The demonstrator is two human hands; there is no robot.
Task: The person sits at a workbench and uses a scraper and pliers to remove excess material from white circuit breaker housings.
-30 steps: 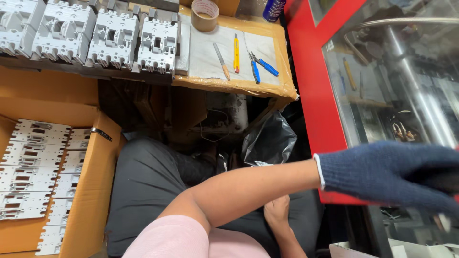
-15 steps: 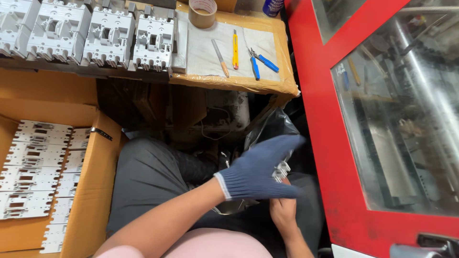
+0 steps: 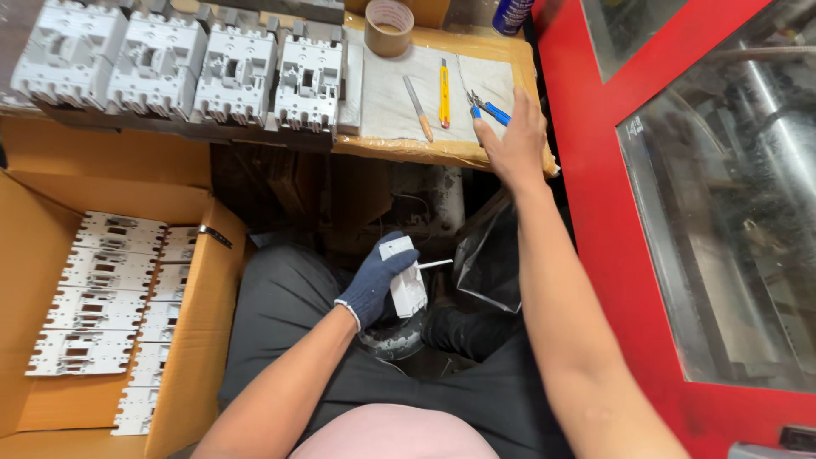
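My left fingers (image 3: pixel 387 265), in a dark blue knit glove, are wrapped around a small white plastic part (image 3: pixel 406 285) and hold it over my lap, near the middle of the view. The left hand (image 3: pixel 374 285) grips the part across its upper end, and a thin white rod (image 3: pixel 435 264) sticks out from it to the right. I judge the part light and stiff, a moulded piece with hard edges; the knit glove should keep it from slipping, and the broad flat sides look like the safest place to hold, not the thin rod, which could bend or snap.

My right fingers (image 3: pixel 486 134) are bare and spread, unclenched, reaching to the far right of the table (image 3: pixel 442 153). The right hand (image 3: pixel 514 140) rests right at the blue-handled pliers (image 3: pixel 486 106), fingertips touching or just beside the handles; I cannot tell which, and nothing is gripped yet. The pliers look heavier and rigid, with coated handles that should give a sure hold, so the handles are where I would take them.

Just left of the pliers on a grey cloth (image 3: pixel 387 93) lie a yellow utility knife (image 3: pixel 444 82) and a wooden-handled tool (image 3: pixel 418 109), apart from each other. A roll of brown tape (image 3: pixel 389 25) stands at the far edge. Further left, a row of grey moulded housings (image 3: pixel 183 68) sits side by side. Near left, an open cardboard box (image 3: pixel 25 280) holds stacked white plastic plates (image 3: pixel 102 297). A red frame with a clear panel (image 3: pixel 595 187) fills the right side.
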